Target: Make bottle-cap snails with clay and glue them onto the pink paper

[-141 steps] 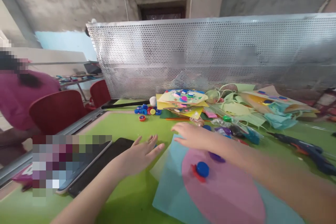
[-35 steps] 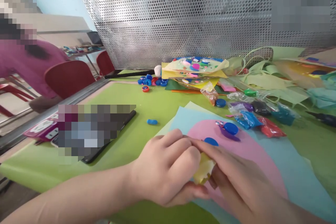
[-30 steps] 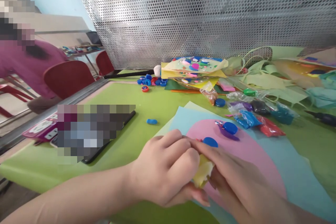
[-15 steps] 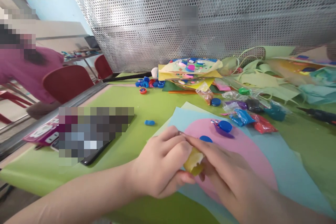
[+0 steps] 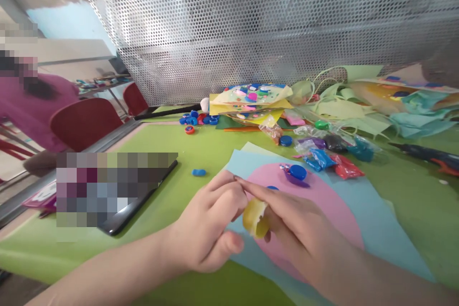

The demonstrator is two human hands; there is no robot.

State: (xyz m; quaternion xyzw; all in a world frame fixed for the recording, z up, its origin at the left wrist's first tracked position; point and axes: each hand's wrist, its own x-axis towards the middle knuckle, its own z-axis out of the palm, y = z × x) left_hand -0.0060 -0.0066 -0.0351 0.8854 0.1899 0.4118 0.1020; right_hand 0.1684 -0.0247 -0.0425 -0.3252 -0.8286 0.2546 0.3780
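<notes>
A small yellow roll, which looks like tape with a ragged whitish edge, is tilted in my right hand. My right fingers are closed around its far side and partly hidden. My left hand is beside it, its fingers curled and its thumb apart from the roll. Fingertips of both hands meet above the roll; anything between them is hidden. Beneath lies a pink paper circle on light blue paper. On the circle are a purple clay snail with a blue cap shell and another blue cap, partly covered.
A blue clay piece and a dark phone lie to the left. Bagged clay, a bottle-cap pile and decorated papers lie behind. A glue gun is at right. A person in pink sits far left.
My left thumb has moved away from the yellow roll, which shows more of its opening now. The whole view has shifted slightly, with things appearing further left.
</notes>
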